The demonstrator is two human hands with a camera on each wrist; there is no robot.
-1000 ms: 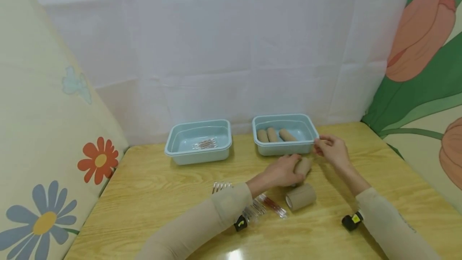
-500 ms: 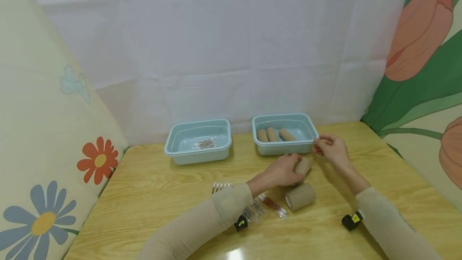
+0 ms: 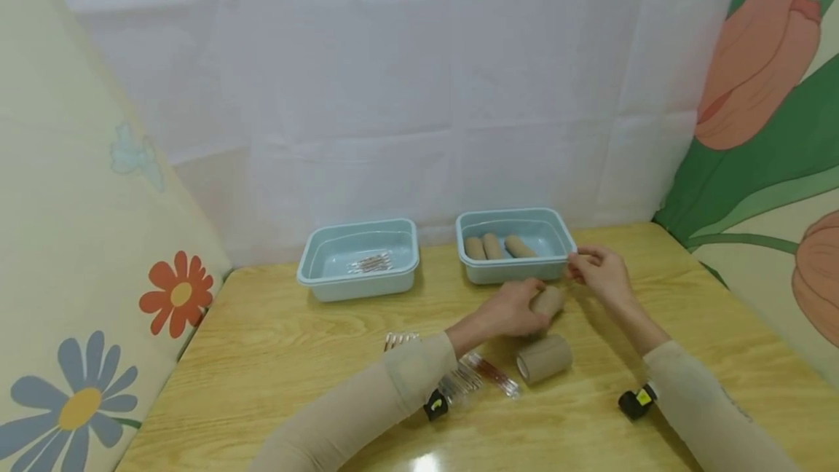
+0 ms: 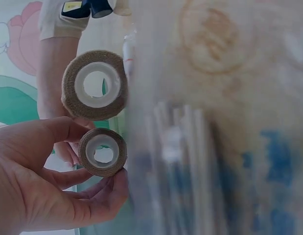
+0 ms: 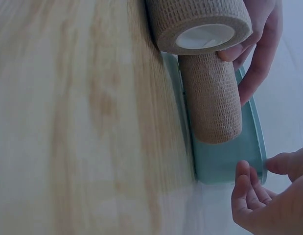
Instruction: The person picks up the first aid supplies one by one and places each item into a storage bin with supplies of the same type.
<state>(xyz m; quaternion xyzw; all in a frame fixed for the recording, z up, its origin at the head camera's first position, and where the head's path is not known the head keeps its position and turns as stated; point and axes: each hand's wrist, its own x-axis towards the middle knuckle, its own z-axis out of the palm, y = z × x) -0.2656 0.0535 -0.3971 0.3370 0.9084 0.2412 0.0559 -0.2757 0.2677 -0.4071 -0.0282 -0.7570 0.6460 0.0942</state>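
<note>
My left hand (image 3: 514,309) grips a tan, crepe-textured bandage roll (image 5: 212,98) lying close in front of the right blue basin (image 3: 486,274). The left wrist view shows thumb and fingers curled round the roll, its hollow white core facing the camera. Nearer me a thicker bandage roll (image 3: 547,358) lies on its side. At the basin's front right corner, my right hand (image 3: 603,275) pinches the rim with thumb and curled fingers, as the right wrist view shows (image 5: 273,191). Inside that basin rest several more bandage rolls (image 3: 518,246).
A second blue basin (image 3: 367,285) on the left holds clear-wrapped sticks with reddish-brown parts (image 3: 371,263). More wrapped sticks (image 3: 493,375) lie on the wooden table (image 3: 275,355) beside and under my left forearm. A white cloth (image 3: 354,93) hangs behind, with flower-patterned panels either side.
Both hands keep their places, the left on the bandage roll and the right at the basin's corner. Only the head view shifts very slightly.
</note>
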